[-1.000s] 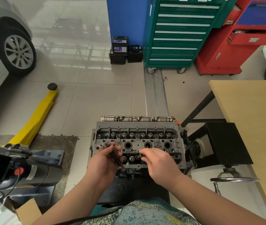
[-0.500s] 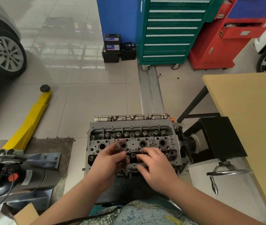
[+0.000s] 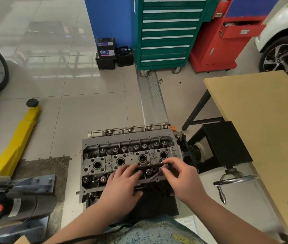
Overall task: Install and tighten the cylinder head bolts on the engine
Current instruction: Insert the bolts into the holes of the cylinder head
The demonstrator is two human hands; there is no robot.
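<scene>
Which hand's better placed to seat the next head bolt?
Likely right. The right hand already pinches a dark bolt over the cylinder head; the left hand rests fingers on the head beside it.

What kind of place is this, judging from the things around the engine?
Most likely a car repair workshop: a green tool cabinet with drawers, a yellow floor jack, and car wheels at both sides.
</scene>
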